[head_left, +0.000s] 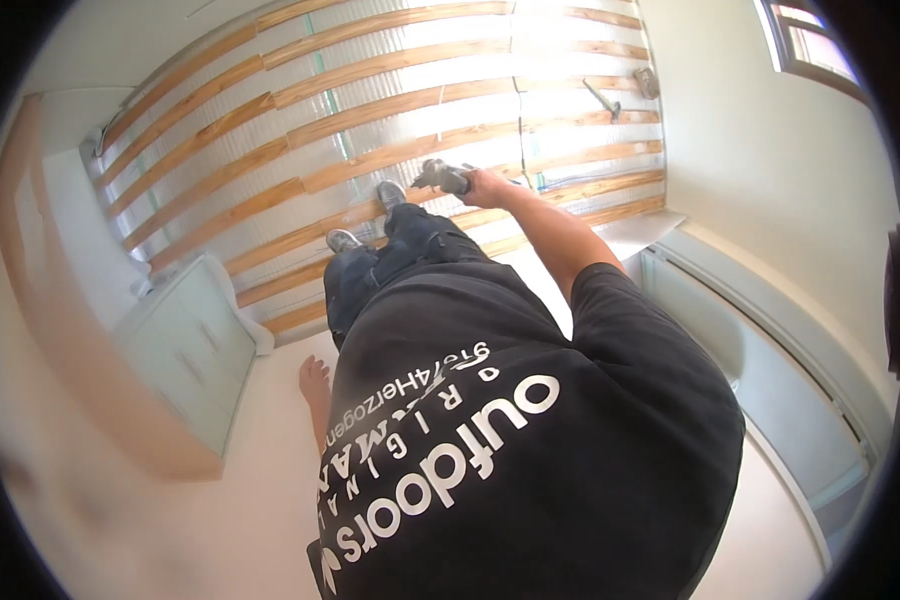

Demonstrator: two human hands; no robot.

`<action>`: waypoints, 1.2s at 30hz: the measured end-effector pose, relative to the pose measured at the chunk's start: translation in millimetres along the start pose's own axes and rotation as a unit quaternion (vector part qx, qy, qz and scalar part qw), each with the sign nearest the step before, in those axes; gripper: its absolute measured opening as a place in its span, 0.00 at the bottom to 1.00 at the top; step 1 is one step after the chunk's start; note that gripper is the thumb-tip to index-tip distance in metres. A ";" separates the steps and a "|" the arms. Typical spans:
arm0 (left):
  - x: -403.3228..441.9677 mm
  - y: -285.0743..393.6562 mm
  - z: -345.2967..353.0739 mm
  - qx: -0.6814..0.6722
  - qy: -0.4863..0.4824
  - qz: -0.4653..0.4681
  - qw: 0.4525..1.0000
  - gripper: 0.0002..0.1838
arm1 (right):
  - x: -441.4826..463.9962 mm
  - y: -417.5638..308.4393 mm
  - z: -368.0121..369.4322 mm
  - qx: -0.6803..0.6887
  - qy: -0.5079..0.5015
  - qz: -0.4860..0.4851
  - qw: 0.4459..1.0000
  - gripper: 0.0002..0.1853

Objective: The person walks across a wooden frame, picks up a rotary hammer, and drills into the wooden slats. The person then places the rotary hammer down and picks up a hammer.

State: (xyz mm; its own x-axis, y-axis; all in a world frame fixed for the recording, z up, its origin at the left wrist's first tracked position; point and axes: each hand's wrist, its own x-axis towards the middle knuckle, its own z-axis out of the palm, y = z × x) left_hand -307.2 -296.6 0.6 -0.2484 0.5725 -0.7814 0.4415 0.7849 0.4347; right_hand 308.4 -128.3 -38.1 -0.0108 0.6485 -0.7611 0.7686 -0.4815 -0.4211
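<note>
My right hand (485, 188) is stretched out in front of my body above the wooden battens. It is closed around a dark grey, lumpy object (442, 177) with uneven projecting ends, whose kind I cannot make out. My left hand (314, 378) hangs low beside my left hip, fingers loosely apart and holding nothing. Below me, my grey shoes (391, 194) are among the wooden battens (370, 158), which run in rows over a pale, translucent sheet (390, 95). My black printed T-shirt (530, 430) fills much of the lower view.
A hammer-like tool (602, 101) lies across the battens at the far right, near a small brownish block (647, 83). A dark cable (519, 125) crosses the rows. To the left stands a pale cabinet (195, 350); a window (815, 45) is at upper right.
</note>
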 end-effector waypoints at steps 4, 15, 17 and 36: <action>1.2 13.5 -10.8 -0.044 -0.018 -0.004 0.999 0.23 | 5.8 8.5 3.7 0.007 0.003 0.014 1.000 0.22; 50.8 87.2 -54.9 -0.013 -0.042 -0.044 0.998 0.22 | 26.6 -50.0 9.0 -0.011 0.000 0.035 0.999 0.23; 83.0 88.8 -64.7 0.005 -0.057 -0.045 0.997 0.22 | 37.7 -65.7 19.1 -0.005 0.000 0.038 0.999 0.23; 384.4 214.2 49.3 0.227 -0.132 0.157 0.952 0.12 | 271.2 -245.0 139.8 -0.026 -0.104 0.060 0.992 0.16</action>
State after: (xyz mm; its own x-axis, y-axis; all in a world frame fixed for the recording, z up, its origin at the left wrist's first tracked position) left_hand -265.6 79.8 -228.6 0.1564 0.6349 -0.7566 0.8006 0.3671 0.4736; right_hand 27.7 83.2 -210.3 -0.0455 0.4501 -0.8918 0.8042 -0.5131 -0.3000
